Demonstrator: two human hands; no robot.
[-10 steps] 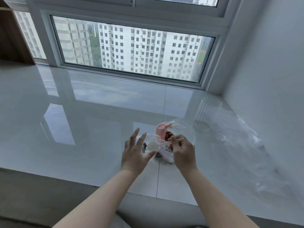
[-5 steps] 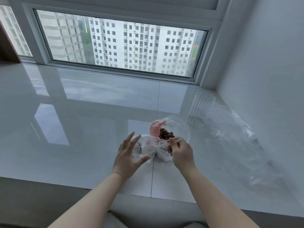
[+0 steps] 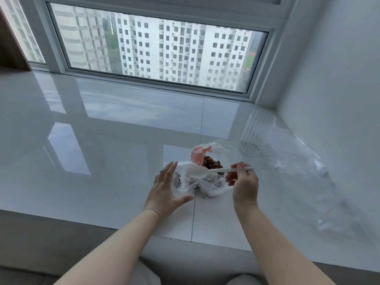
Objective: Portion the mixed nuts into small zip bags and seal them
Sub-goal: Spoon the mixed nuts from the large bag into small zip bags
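Note:
A clear bag of mixed nuts [image 3: 211, 162] with a pink label sits open on the glossy white sill. In front of it lie small clear zip bags [image 3: 197, 185], some with dark nuts inside. My right hand [image 3: 244, 183] pinches the handle of a white plastic spoon [image 3: 198, 172], whose empty bowl points left over the small bags. My left hand [image 3: 166, 189] hovers with fingers spread straight beside the left edge of the small bags, holding nothing.
A ribbed clear glass [image 3: 256, 133] stands at the back right. A heap of clear plastic bags [image 3: 304, 173] spreads along the right wall. The sill's front edge [image 3: 102, 225] runs below my wrists; the window lies behind.
The spoon has tipped flatter and its bowl sits a little farther left over the small bags. My left hand has lowered slightly toward the bags, still spread.

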